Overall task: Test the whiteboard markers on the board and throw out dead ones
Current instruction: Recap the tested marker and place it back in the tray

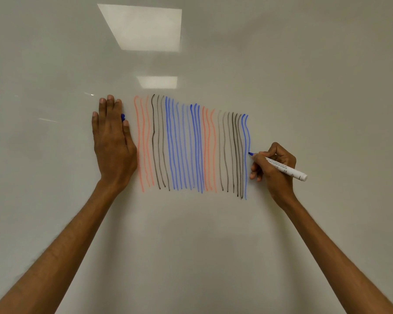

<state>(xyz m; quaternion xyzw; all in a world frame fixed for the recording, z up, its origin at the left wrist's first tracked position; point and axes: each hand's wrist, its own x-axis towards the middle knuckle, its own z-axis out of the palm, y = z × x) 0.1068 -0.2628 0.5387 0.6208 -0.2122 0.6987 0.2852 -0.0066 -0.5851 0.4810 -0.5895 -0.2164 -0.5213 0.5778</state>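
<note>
Broadly, we are facing a glossy white whiteboard (281, 64) that fills the whole view, so its edges and corners are out of sight. Two pale ceiling-light reflections (143, 28) sit on its upper part. Across the middle runs a block of wavy vertical test lines (191, 146) in orange, black, grey and blue, some strong and some faint.

Our left hand (114, 143) lies flat on the board just beside the leftmost orange line. Its fingers (110, 109) are straight and close together, pressing the surface. A small blue cap (123, 117) peeps out between the index finger and thumb, and as far as we can tell it is trapped there, not gripped.

Our right hand (275, 166) is at the right end of the block. Its fingers (264, 152) pinch a slim white plastic marker (284, 169) low on the barrel, near the tip. The blue nib (250, 153) touches the board on the rightmost blue line, roughly halfway down it. The blunt rear end points away to the lower right, clear of the hand.

We judge the marker light, stiff and smooth, with a printed barrel that may be a little slippery, so a pinch close to the nib should give the best control. The felt nib is the one soft part and should need only mild pressure. The cap is tiny and loose, and we think it could drop if the left hand lifts off the board.
</note>
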